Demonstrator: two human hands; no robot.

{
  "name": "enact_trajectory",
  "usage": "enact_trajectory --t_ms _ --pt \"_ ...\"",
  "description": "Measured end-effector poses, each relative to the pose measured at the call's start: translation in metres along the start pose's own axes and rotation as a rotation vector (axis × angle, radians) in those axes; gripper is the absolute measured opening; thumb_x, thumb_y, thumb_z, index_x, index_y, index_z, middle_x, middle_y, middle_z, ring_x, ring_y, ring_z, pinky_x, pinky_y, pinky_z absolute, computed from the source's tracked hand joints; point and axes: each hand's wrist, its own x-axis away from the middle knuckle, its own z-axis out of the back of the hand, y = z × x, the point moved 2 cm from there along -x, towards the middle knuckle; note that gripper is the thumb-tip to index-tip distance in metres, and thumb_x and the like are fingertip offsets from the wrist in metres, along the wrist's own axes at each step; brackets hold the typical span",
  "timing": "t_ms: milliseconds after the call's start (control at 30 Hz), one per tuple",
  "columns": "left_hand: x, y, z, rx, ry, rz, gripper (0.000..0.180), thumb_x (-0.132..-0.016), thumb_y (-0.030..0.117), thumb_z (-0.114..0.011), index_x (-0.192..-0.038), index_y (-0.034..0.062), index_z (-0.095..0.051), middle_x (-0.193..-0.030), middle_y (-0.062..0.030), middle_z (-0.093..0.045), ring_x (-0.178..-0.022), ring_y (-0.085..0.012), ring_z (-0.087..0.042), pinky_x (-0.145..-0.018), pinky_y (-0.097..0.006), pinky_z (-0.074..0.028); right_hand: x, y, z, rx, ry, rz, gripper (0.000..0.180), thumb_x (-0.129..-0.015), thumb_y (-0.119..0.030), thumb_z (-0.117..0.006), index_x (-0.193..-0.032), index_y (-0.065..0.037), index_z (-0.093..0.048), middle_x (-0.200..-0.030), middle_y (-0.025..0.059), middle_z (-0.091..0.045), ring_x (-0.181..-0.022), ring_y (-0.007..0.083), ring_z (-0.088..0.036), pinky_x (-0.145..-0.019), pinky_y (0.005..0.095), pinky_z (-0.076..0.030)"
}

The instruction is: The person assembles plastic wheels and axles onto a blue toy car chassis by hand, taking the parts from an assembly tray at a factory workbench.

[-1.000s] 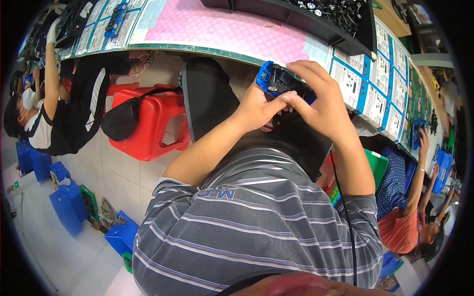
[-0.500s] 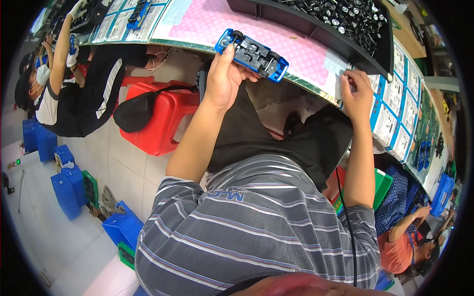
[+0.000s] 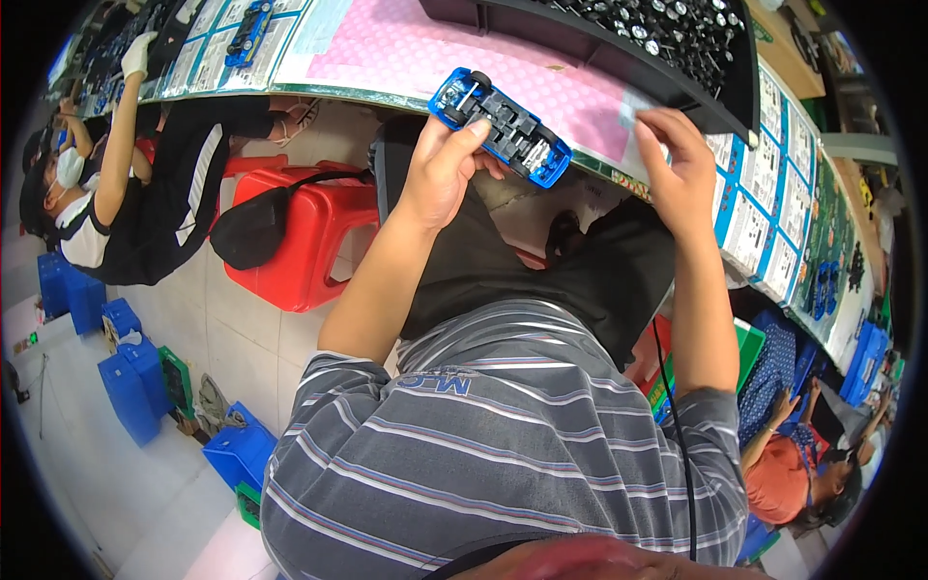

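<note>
My left hand (image 3: 443, 174) is closed around a blue toy car (image 3: 503, 126), held upside down above the near table edge. The thumb presses on its black underside, where dark wheels and bare metal-coloured parts show. To the right, my right hand (image 3: 684, 169) is raised at the table's edge, apart from the car. Its thumb and fingertips come together in a pinch; anything between them is too small to make out. The pink patterned mat (image 3: 406, 48) lies beyond both hands.
A black tray (image 3: 619, 63) of small black and shiny parts stands beyond my hands. Printed sheets (image 3: 754, 227) cover the table at right. Another blue toy car (image 3: 248, 34) lies far left. A red stool (image 3: 304, 242) stands at left. Other people sit on both sides.
My left hand and the car have shifted slightly right and down, the thumb moving onto the car's underside. My right hand has lifted off the table's edge and moved left.
</note>
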Motion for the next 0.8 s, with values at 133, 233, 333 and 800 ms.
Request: enact_trajectory --t_ms 133,233,333,800 --pt "0.002 -0.011 -0.008 -0.026 -0.031 0.067 0.036 -0.097 0.018 -0.055 -0.129 0.0028 -0.048 -0.104 -0.0093 -0.064 -0.085 -0.0169 -0.065 -0.068 -0.030 -0.054 -0.031 -0.068 -0.043 -0.103 -0.154 0.181 0.031 -0.083 -0.019 -0.077 -0.104 0.003 -0.071 -0.098 0.0185 -0.072 -0.089 0.0275 -0.071 -0.079 0.0354 -0.054" --pt "0.000 -0.020 -0.013 -0.064 -0.063 0.081 0.036 -0.098 0.016 -0.057 -0.129 0.0032 -0.045 -0.099 -0.0084 -0.064 -0.080 -0.0152 -0.066 -0.067 -0.028 -0.054 -0.039 -0.080 -0.065 0.019 -0.258 0.173 0.041 -0.076 -0.025 -0.081 -0.102 0.004 -0.070 -0.096 0.0203 -0.070 -0.088 0.0357 -0.068 -0.081 0.0393 -0.054" --pt "0.001 -0.024 -0.013 -0.147 -0.079 0.099 0.042 -0.097 0.011 -0.057 -0.134 0.0034 -0.039 -0.104 -0.0086 -0.062 -0.081 -0.0141 -0.065 -0.068 -0.027 -0.055 -0.035 -0.082 -0.073 0.064 -0.228 0.175 0.041 -0.074 -0.024 -0.081 -0.102 0.004 -0.070 -0.094 0.0209 -0.069 -0.088 0.0375 -0.067 -0.081 0.0407 -0.054" --pt "-0.003 0.002 0.015 -0.145 0.045 0.032 0.026 -0.095 0.011 -0.062 -0.118 0.0029 -0.053 -0.097 -0.0054 -0.065 -0.080 -0.0129 -0.064 -0.066 -0.028 -0.054 -0.034 -0.032 -0.050 0.121 -0.007 0.209 0.021 -0.084 -0.013 -0.074 -0.099 0.001 -0.070 -0.091 0.0162 -0.071 -0.082 0.0288 -0.070 -0.076 0.0348 -0.055"
